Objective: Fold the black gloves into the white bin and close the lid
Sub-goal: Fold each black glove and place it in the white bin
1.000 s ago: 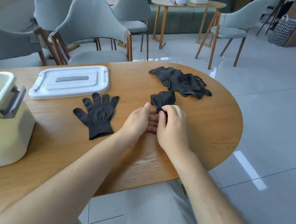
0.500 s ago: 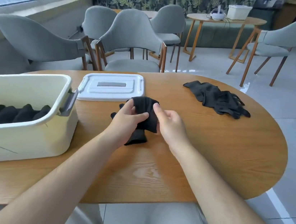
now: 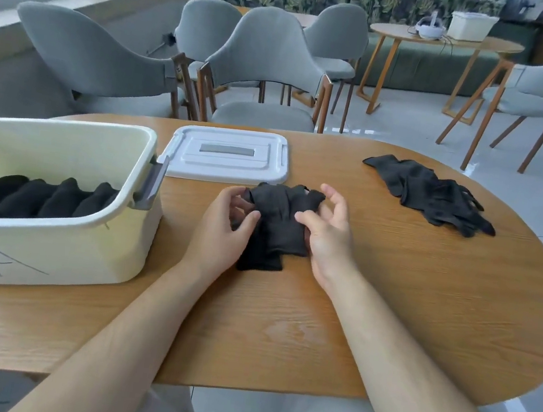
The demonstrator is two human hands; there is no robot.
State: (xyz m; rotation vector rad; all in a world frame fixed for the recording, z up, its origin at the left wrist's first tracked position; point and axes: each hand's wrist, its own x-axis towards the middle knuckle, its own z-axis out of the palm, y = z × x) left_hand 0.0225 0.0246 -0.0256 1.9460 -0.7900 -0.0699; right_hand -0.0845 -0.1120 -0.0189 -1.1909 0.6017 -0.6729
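Head view: we look down at a wooden oval table (image 3: 388, 307) with both our bare forearms reaching in.
Left hand (image 3: 222, 230): our thumb and fingers pinch the left edge of the pair of black gloves (image 3: 278, 224) lying stacked in front of us.
Right hand (image 3: 327, 234): our thumb presses on the right side of the same gloves, while the other fingers are spread and lifted above the cloth.
Hands together or apart: they sit close, one on each side of the gloves, not touching each other.
Gloves in work: flat on the table, one over the other, fingers pointing away from us, cuffs toward us, just in front of the lid.
White bin (image 3: 50, 246): stands open at our left, a letter A drawn on its near wall; folded black gloves (image 3: 36, 199) lie in a row inside.
Lid (image 3: 228, 155): white, lying flat on the table beyond our hands, just beside the bin's grey handle (image 3: 153, 183).
Loose glove pile (image 3: 430, 195): at the far right of the table, well apart from our hands.
Surroundings: grey chairs (image 3: 269, 57) stand behind the table.
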